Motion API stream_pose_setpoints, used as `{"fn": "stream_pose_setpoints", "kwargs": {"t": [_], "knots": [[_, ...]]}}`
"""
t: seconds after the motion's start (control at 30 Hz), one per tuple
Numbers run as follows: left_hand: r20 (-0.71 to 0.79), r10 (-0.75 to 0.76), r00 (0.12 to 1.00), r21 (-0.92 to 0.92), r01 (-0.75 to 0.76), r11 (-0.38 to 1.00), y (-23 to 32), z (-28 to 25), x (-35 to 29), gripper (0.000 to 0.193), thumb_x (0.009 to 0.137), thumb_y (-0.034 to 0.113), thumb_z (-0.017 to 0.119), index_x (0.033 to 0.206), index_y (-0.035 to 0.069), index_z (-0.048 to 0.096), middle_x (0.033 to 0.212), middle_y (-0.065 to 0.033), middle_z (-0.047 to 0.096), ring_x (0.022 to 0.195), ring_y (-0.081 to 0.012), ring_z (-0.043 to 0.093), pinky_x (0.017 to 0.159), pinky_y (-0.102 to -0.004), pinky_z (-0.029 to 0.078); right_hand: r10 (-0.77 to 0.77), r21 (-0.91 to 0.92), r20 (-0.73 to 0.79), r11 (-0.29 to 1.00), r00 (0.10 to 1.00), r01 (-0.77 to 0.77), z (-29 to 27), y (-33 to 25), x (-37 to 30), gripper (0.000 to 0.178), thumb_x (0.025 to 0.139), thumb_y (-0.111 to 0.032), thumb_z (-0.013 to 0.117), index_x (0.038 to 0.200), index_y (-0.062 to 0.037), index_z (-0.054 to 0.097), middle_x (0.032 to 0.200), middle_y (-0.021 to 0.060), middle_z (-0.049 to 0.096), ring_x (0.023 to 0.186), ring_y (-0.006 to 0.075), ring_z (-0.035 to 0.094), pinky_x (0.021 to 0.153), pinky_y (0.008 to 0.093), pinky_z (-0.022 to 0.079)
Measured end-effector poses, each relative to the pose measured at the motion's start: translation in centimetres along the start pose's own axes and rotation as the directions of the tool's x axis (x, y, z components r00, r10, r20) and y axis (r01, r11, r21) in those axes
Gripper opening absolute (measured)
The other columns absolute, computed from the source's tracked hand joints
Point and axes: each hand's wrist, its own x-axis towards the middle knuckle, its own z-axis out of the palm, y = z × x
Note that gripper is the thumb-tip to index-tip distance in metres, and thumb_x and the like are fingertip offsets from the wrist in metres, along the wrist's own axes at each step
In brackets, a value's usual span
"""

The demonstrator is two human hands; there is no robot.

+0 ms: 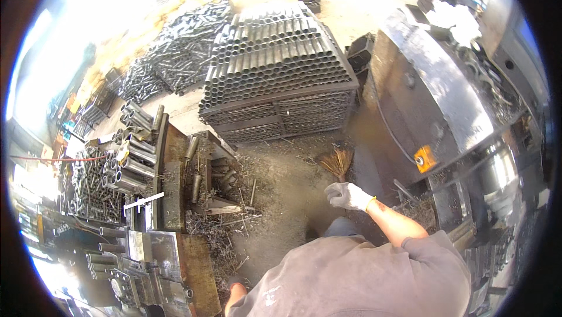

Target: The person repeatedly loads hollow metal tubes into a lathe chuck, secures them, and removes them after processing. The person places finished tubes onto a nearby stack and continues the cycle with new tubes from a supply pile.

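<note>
The white print on your grey shirt is illegible; a dark mesh-sided metal crate holds round steel tubes. Your white-gloved right hand half-curls near the tan straw broom, grip unclear; your left hand is out of view.

- Smooth metal tubes gleam in a matt, dark metal crate.
- Right of the crate, a metal panel shines glossy.
- Nearer than the crate, a rough, straw-like broom meets a matt, white cloth glove and soft-looking cloth shirt.
</note>
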Motion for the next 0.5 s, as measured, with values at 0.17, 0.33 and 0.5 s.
{"fn": "stream_pose_setpoints", "kwargs": {"t": [0.17,0.33,0.5], "knots": [[-0.046,0.199,0.979,-0.333,-0.203,0.921,8.2,4.9,1.6,0.051,0.096,0.046,0.064,0.124,0.006,0.078,0.114,-0.0161,0.078,0.105,-0.0312,0.074,0.091,-0.0471,0.057,-0.048,-0.150,-0.156,0.988,0.987,0.025,-2.9,-3.7,12.7,0.073,0.087,-0.035,0.072,0.149,0.0002,0.057,0.133,0.0244,0.073,0.123,0.0373,0.071,0.106,0.0425,0.056],[-0.105,0.224,0.969,-0.585,-0.242,0.774,15.4,3.6,2.8,0.050,0.093,0.044,0.068,0.117,0.002,0.079,0.101,-0.0169,0.081,0.091,-0.0305,0.076,0.083,-0.0465,0.058,-0.117,-0.315,-0.338,0.949,0.934,0.005,-10.3,-9.8,30.9,0.091,0.089,-0.040,0.073,0.161,0.0033,0.038,0.147,0.0320,0.061,0.132,0.0423,0.066,0.114,0.0445,0.053],[-0.059,0.096,0.994,-0.555,-0.113,0.824,17.7,-1.4,1.4,0.040,0.093,0.033,0.069,0.111,-0.003,0.078,0.089,-0.0155,0.078,0.076,-0.0258,0.072,0.071,-0.0417,0.056,-0.138,-0.483,-0.463,0.867,0.875,-0.119,-19.6,-17.7,51.1,0.101,0.089,-0.052,0.074,0.165,-0.0019,0.031,0.142,0.0304,0.065,0.125,0.0419,0.070,0.108,0.0456,0.056]]}}
